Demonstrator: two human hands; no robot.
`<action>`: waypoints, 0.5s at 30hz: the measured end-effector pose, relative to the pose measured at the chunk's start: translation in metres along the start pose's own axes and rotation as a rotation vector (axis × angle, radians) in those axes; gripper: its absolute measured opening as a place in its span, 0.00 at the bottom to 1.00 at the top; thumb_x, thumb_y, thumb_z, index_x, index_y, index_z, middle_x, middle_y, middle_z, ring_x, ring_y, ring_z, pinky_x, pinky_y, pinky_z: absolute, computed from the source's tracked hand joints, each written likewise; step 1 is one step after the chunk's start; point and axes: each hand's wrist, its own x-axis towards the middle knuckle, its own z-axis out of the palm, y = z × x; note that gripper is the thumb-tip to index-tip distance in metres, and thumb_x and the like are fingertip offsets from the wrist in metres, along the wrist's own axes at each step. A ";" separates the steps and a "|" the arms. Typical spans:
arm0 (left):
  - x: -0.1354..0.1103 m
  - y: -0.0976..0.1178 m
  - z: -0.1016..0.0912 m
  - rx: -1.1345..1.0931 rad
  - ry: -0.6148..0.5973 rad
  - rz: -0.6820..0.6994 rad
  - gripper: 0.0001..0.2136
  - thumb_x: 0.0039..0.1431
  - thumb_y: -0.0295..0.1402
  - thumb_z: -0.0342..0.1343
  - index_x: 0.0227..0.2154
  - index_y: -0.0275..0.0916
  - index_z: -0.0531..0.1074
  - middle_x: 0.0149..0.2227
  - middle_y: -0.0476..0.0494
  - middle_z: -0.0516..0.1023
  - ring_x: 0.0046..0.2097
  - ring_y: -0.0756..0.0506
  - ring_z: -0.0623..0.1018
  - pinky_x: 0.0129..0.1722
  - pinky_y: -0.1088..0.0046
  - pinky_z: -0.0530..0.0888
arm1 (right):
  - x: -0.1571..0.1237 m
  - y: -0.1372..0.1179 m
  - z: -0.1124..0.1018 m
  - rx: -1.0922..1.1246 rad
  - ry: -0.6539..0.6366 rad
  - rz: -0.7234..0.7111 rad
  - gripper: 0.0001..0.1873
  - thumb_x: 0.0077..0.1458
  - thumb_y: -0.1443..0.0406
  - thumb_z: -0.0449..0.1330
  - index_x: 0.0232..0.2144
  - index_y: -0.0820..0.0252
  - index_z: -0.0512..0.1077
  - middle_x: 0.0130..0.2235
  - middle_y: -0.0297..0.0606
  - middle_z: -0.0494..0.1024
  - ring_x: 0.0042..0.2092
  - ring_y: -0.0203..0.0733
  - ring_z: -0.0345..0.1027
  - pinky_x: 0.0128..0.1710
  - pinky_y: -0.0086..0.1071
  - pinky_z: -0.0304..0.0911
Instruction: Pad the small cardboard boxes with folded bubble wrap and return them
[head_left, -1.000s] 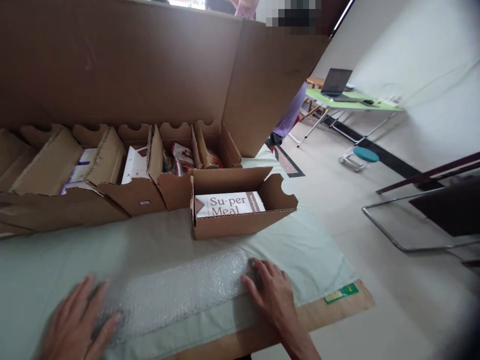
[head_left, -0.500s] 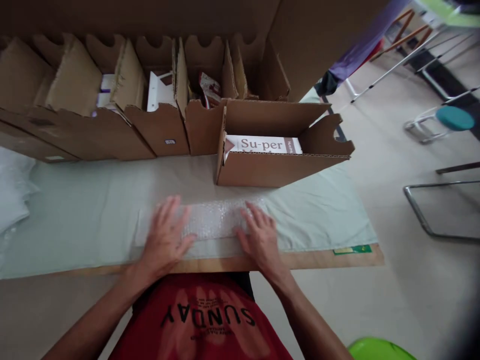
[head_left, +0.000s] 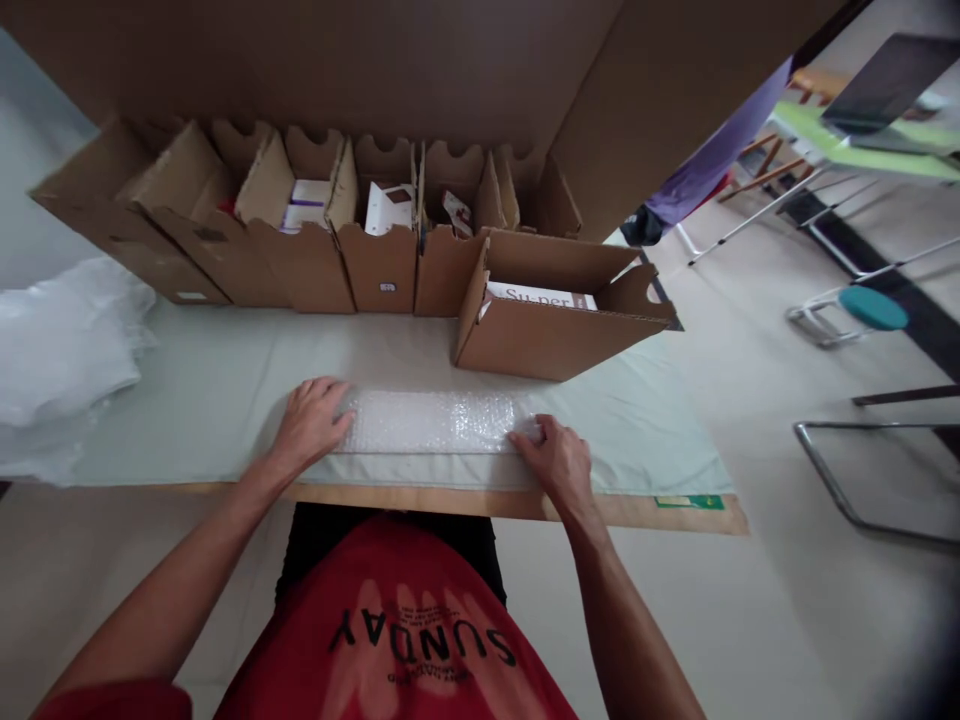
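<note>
Table (head_left: 667, 430): bubble wrap (head_left: 427, 420) lies flat along the front edge, between left hand (head_left: 309, 425) and right hand (head_left: 559, 460)

Squaring it up seems the step in hand; the next move likely calls for an even hold at its 2 ends. Shirt (head_left: 409, 615) reads "SUNDAY", upside down; box (head_left: 540, 340), toward the right edge, holds a carton (head_left: 540, 297) showing "Su-per". Fingers curve loosely, unclenched; whether either hand pinches is unclear. Label (head_left: 688, 502), front-right corner: too small to read
</note>
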 end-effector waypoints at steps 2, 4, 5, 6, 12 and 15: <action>0.015 -0.002 -0.008 0.018 -0.107 -0.014 0.19 0.60 0.39 0.54 0.51 0.39 0.77 0.49 0.32 0.81 0.53 0.31 0.77 0.52 0.52 0.71 | 0.004 -0.007 0.002 0.035 -0.047 -0.031 0.14 0.55 0.52 0.59 0.27 0.56 0.70 0.26 0.37 0.75 0.32 0.45 0.67 0.33 0.35 0.55; 0.022 -0.006 -0.016 0.016 -0.191 0.005 0.16 0.58 0.39 0.55 0.44 0.40 0.79 0.41 0.35 0.83 0.47 0.33 0.79 0.47 0.55 0.72 | 0.005 -0.008 -0.001 0.123 -0.030 -0.094 0.14 0.55 0.53 0.57 0.25 0.55 0.67 0.28 0.38 0.76 0.33 0.44 0.67 0.33 0.35 0.57; 0.022 -0.008 -0.020 0.011 -0.223 0.021 0.13 0.57 0.38 0.54 0.40 0.40 0.79 0.37 0.37 0.83 0.44 0.35 0.79 0.45 0.58 0.72 | 0.004 -0.008 -0.003 0.181 0.007 -0.127 0.14 0.54 0.53 0.57 0.25 0.55 0.68 0.32 0.41 0.78 0.35 0.45 0.68 0.34 0.36 0.60; 0.019 -0.012 -0.023 0.002 -0.247 0.038 0.10 0.57 0.36 0.53 0.35 0.41 0.79 0.34 0.40 0.83 0.41 0.37 0.79 0.43 0.61 0.71 | 0.003 -0.009 -0.006 0.242 0.052 -0.156 0.14 0.54 0.53 0.57 0.27 0.56 0.69 0.38 0.44 0.79 0.38 0.46 0.70 0.36 0.37 0.62; -0.027 -0.036 -0.034 -0.224 -0.044 0.045 0.10 0.60 0.36 0.51 0.30 0.41 0.76 0.35 0.44 0.82 0.39 0.43 0.80 0.40 0.67 0.73 | 0.005 -0.047 -0.035 0.405 0.116 -0.236 0.14 0.59 0.55 0.56 0.35 0.57 0.75 0.39 0.42 0.81 0.39 0.46 0.73 0.43 0.39 0.67; -0.041 -0.044 -0.049 -0.312 0.243 -0.002 0.13 0.66 0.37 0.49 0.33 0.40 0.78 0.35 0.43 0.82 0.39 0.43 0.80 0.42 0.65 0.75 | 0.011 -0.070 -0.044 0.422 0.179 -0.234 0.14 0.60 0.54 0.56 0.34 0.57 0.75 0.34 0.39 0.80 0.36 0.44 0.71 0.42 0.38 0.67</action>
